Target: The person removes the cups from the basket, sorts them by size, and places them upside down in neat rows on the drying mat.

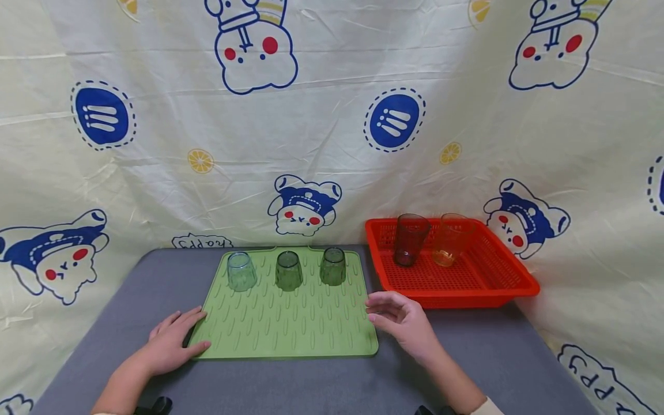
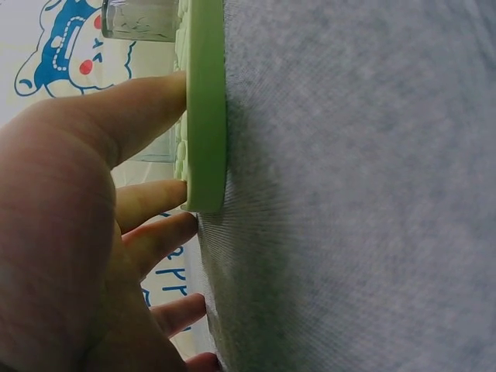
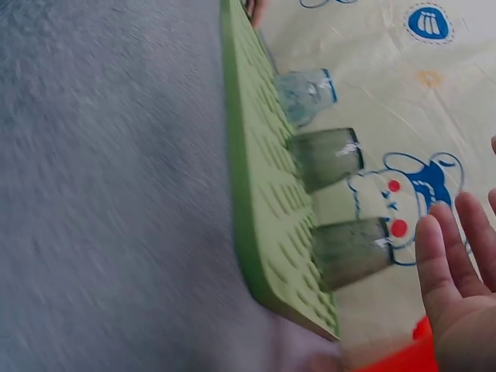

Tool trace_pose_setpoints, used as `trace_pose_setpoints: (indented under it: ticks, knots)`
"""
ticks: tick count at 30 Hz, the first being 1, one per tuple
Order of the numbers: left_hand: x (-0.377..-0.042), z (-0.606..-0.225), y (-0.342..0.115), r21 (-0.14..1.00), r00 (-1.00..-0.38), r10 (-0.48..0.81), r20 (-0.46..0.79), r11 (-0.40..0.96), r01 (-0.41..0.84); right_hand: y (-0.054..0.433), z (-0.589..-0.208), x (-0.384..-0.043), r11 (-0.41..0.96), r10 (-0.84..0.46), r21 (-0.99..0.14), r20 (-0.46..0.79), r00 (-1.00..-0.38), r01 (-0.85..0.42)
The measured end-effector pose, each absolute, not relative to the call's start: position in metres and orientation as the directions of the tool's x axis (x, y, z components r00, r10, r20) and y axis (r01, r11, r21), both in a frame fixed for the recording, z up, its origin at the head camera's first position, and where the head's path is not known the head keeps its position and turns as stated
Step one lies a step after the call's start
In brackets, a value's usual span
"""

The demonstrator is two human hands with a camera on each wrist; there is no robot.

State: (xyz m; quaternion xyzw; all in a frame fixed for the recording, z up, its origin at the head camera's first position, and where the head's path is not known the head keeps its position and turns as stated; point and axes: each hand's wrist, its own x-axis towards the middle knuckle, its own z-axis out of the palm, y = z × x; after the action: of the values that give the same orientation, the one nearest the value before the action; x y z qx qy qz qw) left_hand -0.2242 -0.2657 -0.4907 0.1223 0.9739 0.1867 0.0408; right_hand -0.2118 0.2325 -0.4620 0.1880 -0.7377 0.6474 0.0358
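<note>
Left hand (image 1: 172, 344) splayed — right hand (image 1: 403, 324) loose

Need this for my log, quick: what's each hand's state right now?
Left hand: open, touching the green drying mat.
Right hand: open, holding nothing.

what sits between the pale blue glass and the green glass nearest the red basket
Another green glass stands on the green mat between them, plain in the head view.

Behind the grey tabletop (image 1: 280, 385): pale sheet (image 1: 332, 129), printed cartoon bears (image 1: 300, 216), 4 citrus slices (image 1: 200, 161).
</note>
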Motion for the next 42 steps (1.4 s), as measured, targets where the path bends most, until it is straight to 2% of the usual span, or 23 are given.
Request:
trace_pose_setpoints:
  ticks: [8, 17, 26, 32, 42]
  knots:
    - [-0.223, -0.49, -0.265, 0.371, -0.967, 0.252, -0.031, 0.902, 0.223, 0.256, -0.44, -0.21, 0.135, -0.182, -0.918, 0.348, -0.92, -0.374]
    - [-0.224, -0.488, -0.264, 0.358, -0.967, 0.256, -0.018, 0.904, 0.233, 0.28, -0.422, -0.214, 0.25, -0.073, -0.897, 0.359, -0.931, -0.365]
    - [-0.224, -0.488, -0.264, 0.359, -0.967, 0.253, -0.018, 0.905, 0.23, 0.306, -0.41, -0.228, 0.22, 0.051, -0.892, 0.415, -0.908, -0.395]
    - [-0.224, -0.49, -0.265, 0.365, -0.968, 0.251, -0.017, 0.903, 0.228, 0.319, -0.403, -0.239, 0.284, 0.136, -0.869, 0.454, -0.881, -0.404]
    - [-0.224, -0.488, -0.265, 0.368, -0.967, 0.253, -0.025, 0.902, 0.227, 0.338, -0.392, -0.257, 0.265, 0.261, -0.883, 0.452, -0.853, -0.387]
